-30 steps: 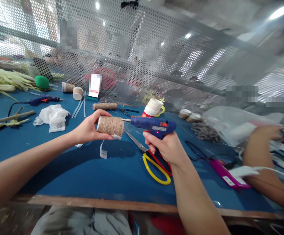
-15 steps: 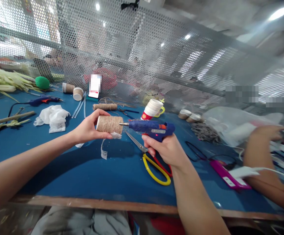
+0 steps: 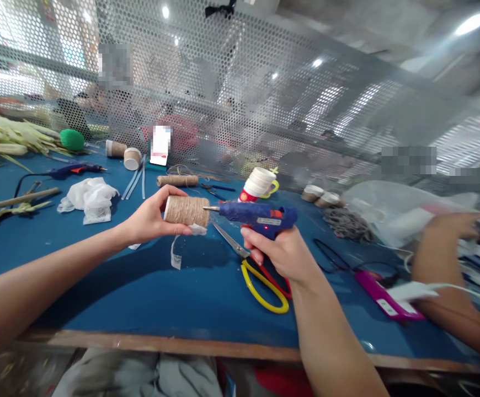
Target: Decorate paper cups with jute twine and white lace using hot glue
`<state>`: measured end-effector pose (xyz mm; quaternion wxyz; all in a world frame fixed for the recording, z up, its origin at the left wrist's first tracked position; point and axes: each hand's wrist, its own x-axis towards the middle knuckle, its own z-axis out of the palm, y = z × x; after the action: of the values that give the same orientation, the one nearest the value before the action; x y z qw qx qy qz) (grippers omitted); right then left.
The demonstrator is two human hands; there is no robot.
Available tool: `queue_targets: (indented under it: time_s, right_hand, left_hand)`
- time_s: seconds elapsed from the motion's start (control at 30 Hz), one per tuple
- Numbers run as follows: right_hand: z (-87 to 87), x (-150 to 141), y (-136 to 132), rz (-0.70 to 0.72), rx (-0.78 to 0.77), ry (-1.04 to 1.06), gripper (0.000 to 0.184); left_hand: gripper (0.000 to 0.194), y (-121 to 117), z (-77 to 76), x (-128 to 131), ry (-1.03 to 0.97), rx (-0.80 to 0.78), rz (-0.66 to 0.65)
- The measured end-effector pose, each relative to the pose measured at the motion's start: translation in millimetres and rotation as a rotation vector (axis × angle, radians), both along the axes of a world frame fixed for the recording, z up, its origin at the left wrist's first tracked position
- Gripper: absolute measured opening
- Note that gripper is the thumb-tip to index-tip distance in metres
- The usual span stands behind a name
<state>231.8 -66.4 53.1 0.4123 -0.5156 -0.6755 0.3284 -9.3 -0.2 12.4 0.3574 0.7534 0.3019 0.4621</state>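
Left hand (image 3: 154,214), centre of frame: gripping one twine-wrapped cup (image 3: 187,212), held sideways. Right hand (image 3: 282,247), right of centre: gripping one blue glue gun (image 3: 248,215), nozzle (image 3: 212,208) at the cup's right end, contact unclear. Below, on the blue worktop (image 3: 161,309): red-and-yellow-handled scissors (image 3: 244,255).

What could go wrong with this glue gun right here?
The glue gun in your right hand shows a red light, so its metal tip may be hot; a slip could burn your left hand, holding the twine-wrapped cylinder. Glue might drip on the loose white strip below. The scissors near your right hand could get knocked.
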Motion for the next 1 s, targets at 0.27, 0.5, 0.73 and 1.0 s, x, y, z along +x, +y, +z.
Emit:
queue_targets:
  time_s: [0.27, 0.5, 0.73, 1.0]
  right_hand:
    - [-1.7, 2, 3, 0.014, -0.024, 0.011, 0.027]
    - [-4.8, 4, 7, -0.025, 0.002, 0.032, 0.027]
    - [0.5, 0, 1, 0.014, -0.012, -0.003, 0.026]
    - [7.9, -4, -4, 0.001, -0.031, -0.036, 0.024]
  left_hand:
    - [0.056, -2, 0.5, 1, -0.010, -0.045, -0.011]
    - [0.059, -3, -1.4, 2, -0.003, -0.018, -0.043]
    - [0.056, -2, 1.8, 3, -0.047, -0.141, -0.007]
    - [0.056, -5, 5.7, 6, -0.122, -0.273, -0.035]
